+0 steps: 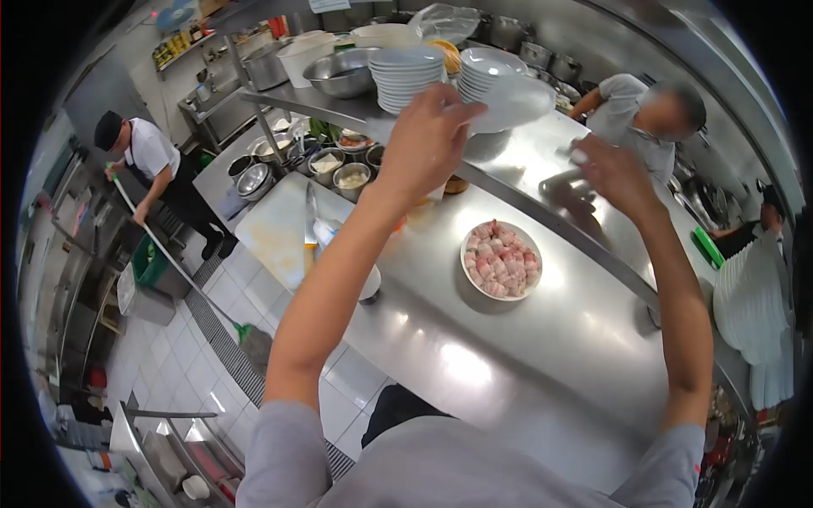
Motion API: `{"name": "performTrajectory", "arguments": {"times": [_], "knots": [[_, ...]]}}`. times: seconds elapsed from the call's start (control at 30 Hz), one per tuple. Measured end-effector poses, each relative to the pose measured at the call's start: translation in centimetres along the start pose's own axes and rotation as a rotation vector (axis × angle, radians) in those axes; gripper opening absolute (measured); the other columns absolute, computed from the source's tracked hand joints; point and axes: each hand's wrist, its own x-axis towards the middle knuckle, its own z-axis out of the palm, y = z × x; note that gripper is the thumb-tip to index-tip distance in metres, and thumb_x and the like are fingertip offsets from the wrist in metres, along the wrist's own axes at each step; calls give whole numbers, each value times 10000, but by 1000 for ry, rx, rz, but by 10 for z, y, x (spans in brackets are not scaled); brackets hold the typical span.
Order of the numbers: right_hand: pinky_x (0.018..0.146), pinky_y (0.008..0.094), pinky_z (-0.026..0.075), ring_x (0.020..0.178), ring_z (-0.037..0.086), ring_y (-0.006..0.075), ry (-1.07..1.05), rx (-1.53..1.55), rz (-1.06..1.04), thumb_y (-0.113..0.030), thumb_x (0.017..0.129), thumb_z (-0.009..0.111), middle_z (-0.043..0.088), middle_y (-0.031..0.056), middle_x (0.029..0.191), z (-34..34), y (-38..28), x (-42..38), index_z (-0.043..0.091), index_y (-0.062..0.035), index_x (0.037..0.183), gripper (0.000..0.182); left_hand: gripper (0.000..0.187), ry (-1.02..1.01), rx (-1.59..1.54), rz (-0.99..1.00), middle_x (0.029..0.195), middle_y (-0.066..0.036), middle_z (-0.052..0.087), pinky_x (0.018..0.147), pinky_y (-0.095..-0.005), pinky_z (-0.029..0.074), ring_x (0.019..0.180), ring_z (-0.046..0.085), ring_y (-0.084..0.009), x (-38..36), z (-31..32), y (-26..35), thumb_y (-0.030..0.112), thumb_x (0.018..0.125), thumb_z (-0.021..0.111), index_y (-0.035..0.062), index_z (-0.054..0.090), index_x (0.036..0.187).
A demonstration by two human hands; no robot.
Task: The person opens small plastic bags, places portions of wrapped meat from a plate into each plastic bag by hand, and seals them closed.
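Note:
My left hand (428,140) is raised in front of the plate stacks with its fingers bent. A pale, translucent, blurred sheet-like thing (517,104) spreads right beside its fingertips, and I cannot tell whether the fingers grip it. Farther right, my right hand (622,173) hangs over the steel shelf (529,161), fingers curled and smeared by motion. Below and between the hands, a round white bowl (463,264) filled with pieces of pinkish raw meat (501,261) stands on the steel counter (406,313). Behind my left hand rise a stack of white plates (398,76) and a second stack of white dishes (487,63).
On the left are a cutting board (267,224), a knife (311,203) and several ingredient tins (351,178). A steel bowl (339,72) sits on the shelf. One person (157,165) mops at left; another (631,114) stands across the shelf. More white plates (749,296) are at right.

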Motion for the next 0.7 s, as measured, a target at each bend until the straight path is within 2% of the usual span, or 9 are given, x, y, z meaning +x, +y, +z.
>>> {"name": "performTrajectory", "arguments": {"times": [0.23, 0.3, 0.37, 0.43, 0.5, 0.57, 0.6, 0.63, 0.7], "knots": [[742, 389, 545, 851, 668, 314, 539, 26, 2, -177, 893, 720, 688, 82, 1053, -26, -35, 24, 692, -83, 1100, 230, 306, -342, 204, 218, 1127, -97, 636, 900, -480, 452, 1018, 620, -322, 13, 62, -14, 154, 933, 577, 226, 692, 1207], [682, 356, 551, 811, 663, 251, 403, 156, -25, -201, 909, 711, 647, 66, 1113, -6, -47, 42, 661, -142, 1170, 272, 334, -394, 122, 193, 1223, -102, 637, 953, -465, 453, 1091, 622, -317, 13, 59, -21, 193, 913, 616, 186, 649, 1246], [716, 377, 552, 853, 667, 268, 315, 49, -25, -201, 910, 698, 640, 67, 1135, 29, -38, 56, 662, -146, 1174, 272, 427, -434, -207, -146, 1280, -118, 629, 1025, -442, 434, 1194, 603, -287, 17, 39, -21, 198, 881, 674, 103, 587, 1288], [815, 430, 545, 969, 662, 315, 52, 1, 36, -209, 906, 664, 625, 81, 1183, 46, -48, 56, 663, -151, 1195, 294, 559, -349, -316, -19, 1299, -165, 621, 1071, -418, 418, 1245, 584, -283, 9, 13, -21, 195, 852, 724, 33, 501, 1337], [827, 418, 546, 969, 663, 319, 141, -83, -26, -179, 891, 655, 633, 87, 1174, 64, -45, 57, 663, -149, 1216, 326, 620, -239, -183, 16, 1332, -195, 533, 1096, -417, 401, 1275, 520, -367, 1, -28, -2, 95, 799, 719, 42, 465, 1362], [847, 396, 545, 958, 668, 291, -73, 7, 46, -146, 878, 640, 644, 87, 1233, 48, -44, 60, 650, -163, 1274, 396, 570, -74, -155, 170, 1288, -207, 618, 1065, -411, 433, 1236, 591, -292, -20, -51, -16, 133, 864, 728, 3, 472, 1357], [895, 478, 516, 992, 634, 400, -140, 108, 122, -128, 796, 583, 636, 219, 1026, 19, -71, 64, 701, -1, 1006, 272, 536, -41, -206, 164, 1293, -225, 611, 1061, -421, 440, 1222, 597, -307, -33, -65, -16, 95, 878, 706, -11, 474, 1349], [895, 478, 516, 992, 634, 400, -146, 115, 124, -128, 796, 583, 636, 219, 1026, 6, -80, 61, 701, -1, 1006, 272, 502, -8, -257, 156, 1297, -243, 604, 1056, -431, 447, 1208, 603, -322, -46, -79, -13, 57, 893, 684, -25, 475, 1342], [1008, 438, 468, 1181, 592, 328, -271, 34, 204, -127, 795, 568, 629, 161, 1235, -6, -88, 58, 640, -39, 1266, 485, 463, 98, -437, 156, 1286, -262, 602, 1036, -472, 460, 1162, 616, -344, -77, -101, -15, -27, 897, 635, -52, 476, 1332]]}}
